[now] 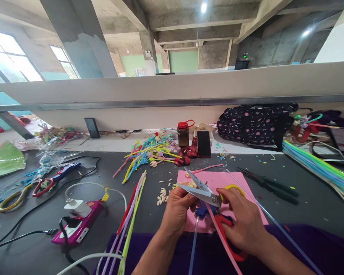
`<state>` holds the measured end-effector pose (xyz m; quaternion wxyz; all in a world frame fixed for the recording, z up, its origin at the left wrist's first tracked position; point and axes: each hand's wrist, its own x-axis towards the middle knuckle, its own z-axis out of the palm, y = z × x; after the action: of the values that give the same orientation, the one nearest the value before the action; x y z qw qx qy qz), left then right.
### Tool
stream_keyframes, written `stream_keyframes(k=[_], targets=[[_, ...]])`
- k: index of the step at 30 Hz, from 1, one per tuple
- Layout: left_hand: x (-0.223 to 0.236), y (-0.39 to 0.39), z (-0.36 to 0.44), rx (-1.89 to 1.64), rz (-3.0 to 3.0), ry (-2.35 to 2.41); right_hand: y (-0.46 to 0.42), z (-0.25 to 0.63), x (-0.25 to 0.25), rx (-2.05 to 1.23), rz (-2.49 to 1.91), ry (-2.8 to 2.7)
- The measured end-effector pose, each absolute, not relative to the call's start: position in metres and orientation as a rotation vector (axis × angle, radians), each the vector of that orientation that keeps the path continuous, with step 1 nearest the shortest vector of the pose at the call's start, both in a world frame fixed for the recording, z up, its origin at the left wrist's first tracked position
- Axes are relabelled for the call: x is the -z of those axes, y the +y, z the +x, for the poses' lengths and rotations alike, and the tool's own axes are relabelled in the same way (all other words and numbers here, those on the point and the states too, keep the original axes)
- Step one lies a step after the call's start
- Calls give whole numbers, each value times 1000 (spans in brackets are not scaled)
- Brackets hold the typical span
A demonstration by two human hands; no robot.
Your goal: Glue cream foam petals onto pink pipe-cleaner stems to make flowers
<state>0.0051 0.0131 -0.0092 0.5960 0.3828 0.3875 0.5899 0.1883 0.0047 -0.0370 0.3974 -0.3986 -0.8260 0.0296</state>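
My right hand grips a pair of scissors with a yellow upper loop and red lower handle. Their blades are spread and point left, toward the fingertips of my left hand. Those fingertips pinch a small pale-yellow piece, partly hidden behind the blades. A pink fuzzy stem runs from near the scissors' pivot toward me. Beneath the hands lies a blue hot glue gun, mostly covered, with a clear glue stick out of its back. Under it is a pink sheet.
Short cream cuttings lie left of the sheet; pliers lie right. A pile of colored stems, a bottle, a phone and a patterned bag stand behind. A magenta power strip with cables is at left.
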Motion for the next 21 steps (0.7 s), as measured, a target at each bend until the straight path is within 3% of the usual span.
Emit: stream_keyframes(k=[21], targets=[[10,12,9,-1321,911,881,5,190,39,-59,-958,-2093]])
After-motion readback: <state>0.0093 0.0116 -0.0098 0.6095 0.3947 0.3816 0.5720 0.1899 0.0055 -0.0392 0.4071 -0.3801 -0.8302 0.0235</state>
